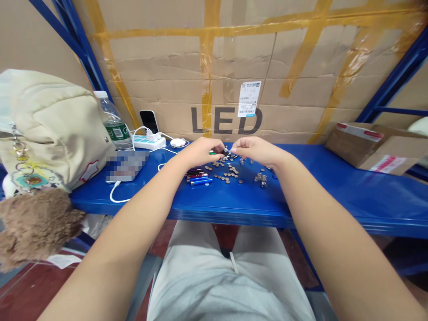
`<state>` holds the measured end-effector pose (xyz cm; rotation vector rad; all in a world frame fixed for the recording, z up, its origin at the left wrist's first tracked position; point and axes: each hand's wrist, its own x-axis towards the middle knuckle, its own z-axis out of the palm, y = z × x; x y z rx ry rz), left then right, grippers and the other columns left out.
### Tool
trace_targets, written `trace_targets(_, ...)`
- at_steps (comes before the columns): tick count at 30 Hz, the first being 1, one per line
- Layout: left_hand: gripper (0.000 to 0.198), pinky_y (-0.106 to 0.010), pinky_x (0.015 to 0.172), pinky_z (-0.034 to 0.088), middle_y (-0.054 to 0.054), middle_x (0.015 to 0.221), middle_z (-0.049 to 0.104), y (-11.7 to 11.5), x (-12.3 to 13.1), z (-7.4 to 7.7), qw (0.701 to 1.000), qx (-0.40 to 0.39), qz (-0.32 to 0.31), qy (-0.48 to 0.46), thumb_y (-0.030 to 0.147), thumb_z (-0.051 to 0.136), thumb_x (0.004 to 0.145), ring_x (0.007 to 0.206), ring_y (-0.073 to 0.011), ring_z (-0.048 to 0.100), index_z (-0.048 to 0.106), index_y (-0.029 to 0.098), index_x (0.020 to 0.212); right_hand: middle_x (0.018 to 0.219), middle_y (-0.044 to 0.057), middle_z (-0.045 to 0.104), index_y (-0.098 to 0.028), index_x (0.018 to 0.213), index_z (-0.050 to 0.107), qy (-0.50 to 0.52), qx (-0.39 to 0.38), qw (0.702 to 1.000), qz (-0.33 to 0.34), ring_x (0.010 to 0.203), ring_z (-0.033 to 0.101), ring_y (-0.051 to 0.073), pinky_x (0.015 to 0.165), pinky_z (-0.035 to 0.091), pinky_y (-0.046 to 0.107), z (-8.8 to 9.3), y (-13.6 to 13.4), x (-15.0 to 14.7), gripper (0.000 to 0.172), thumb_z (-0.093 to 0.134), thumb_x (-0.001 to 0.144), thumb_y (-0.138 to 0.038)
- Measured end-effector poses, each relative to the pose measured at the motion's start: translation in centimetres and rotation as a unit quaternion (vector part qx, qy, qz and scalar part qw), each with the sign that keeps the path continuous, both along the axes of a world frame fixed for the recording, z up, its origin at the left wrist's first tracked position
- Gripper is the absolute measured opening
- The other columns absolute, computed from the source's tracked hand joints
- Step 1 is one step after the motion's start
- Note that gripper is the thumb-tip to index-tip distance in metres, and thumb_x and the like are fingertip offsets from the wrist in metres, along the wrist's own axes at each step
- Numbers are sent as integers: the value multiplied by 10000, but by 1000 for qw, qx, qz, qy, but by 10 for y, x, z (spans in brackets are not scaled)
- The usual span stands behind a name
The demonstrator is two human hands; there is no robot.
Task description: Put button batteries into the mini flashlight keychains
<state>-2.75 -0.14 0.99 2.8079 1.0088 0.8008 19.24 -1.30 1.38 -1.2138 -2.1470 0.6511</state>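
Note:
Both hands meet over the far part of a blue metal shelf. My left hand is closed in a pinch on a small green-tipped item. My right hand pinches a tiny dark part right beside it; the fingertips of the two hands almost touch. Just in front of the hands lie several small round button cells, scattered loose. A few slim pen-like tubes, red, dark and blue, lie side by side to the left of them. A small cluster of metal parts sits to the right.
A cream bag with a furry charm fills the left. Behind it stand a water bottle, a power strip with white cables, a phone and a flat device. A taped cardboard wall marked LED backs the shelf; a small carton sits right.

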Motion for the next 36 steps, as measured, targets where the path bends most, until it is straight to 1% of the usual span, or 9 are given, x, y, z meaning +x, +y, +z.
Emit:
trace_targets(2,163,-296,781,490,-47,943,736,0,0,0,1000,-1,-4,2,242,608,829,850,-159,665,674,185,967,805,34,673,-177,858,657,48,-24,999,-10,702,557,138,668,452,263,2,-3,0,258,620,814,-429)
trace_targets(5,177,-299,778,489,-46,951,739,0,1,0,1000,0,-10,5,256,601,832,857,-164,668,678,189,977,787,26,658,-176,840,647,53,-37,998,-1,677,531,127,649,440,260,-1,-4,-5,264,649,789,-434)
trace_targets(11,176,-292,745,477,-54,935,741,0,2,-1,1000,7,-8,15,270,611,831,838,-171,668,681,177,963,801,26,665,-176,831,650,48,9,999,-1,695,539,130,672,441,271,-7,3,-9,259,644,794,-432)
trace_targets(19,169,-290,747,470,-41,944,741,-2,4,-1,999,12,-1,50,272,597,832,847,-178,665,695,193,946,894,48,716,-181,849,693,31,9,999,2,847,618,174,762,478,284,-8,5,-8,200,665,773,-364)
trace_targets(25,176,-300,778,480,-41,934,746,0,2,0,1000,10,-2,23,270,612,830,846,-173,670,691,192,967,895,39,707,-178,889,687,42,53,997,-35,801,604,155,733,474,277,-8,9,-4,255,584,836,-405)
trace_targets(27,177,-302,781,481,-43,942,745,1,0,-1,1000,11,6,14,276,621,828,848,-172,669,689,191,967,893,41,710,-177,910,693,3,60,997,-54,788,606,153,729,471,274,-7,9,-1,236,584,836,-372)
trace_targets(30,185,-302,769,482,-50,938,741,4,-2,-2,999,18,24,15,287,622,824,844,-175,664,688,184,962,849,40,713,-175,874,707,-112,55,990,-68,767,617,163,714,463,274,-9,10,3,178,611,801,-306)
trace_targets(33,177,-302,760,479,-53,933,738,6,-2,-3,999,18,33,19,279,620,820,840,-177,660,685,185,956,826,26,721,-202,835,721,-203,19,978,-41,758,632,175,672,457,273,-12,10,3,153,628,777,-309)
trace_targets(36,169,-300,756,475,-51,935,737,6,-2,-3,999,13,26,21,282,612,827,834,-176,657,681,190,952,863,17,731,-220,849,728,-230,9,973,-26,781,645,182,666,457,269,-14,9,0,177,629,784,-352)
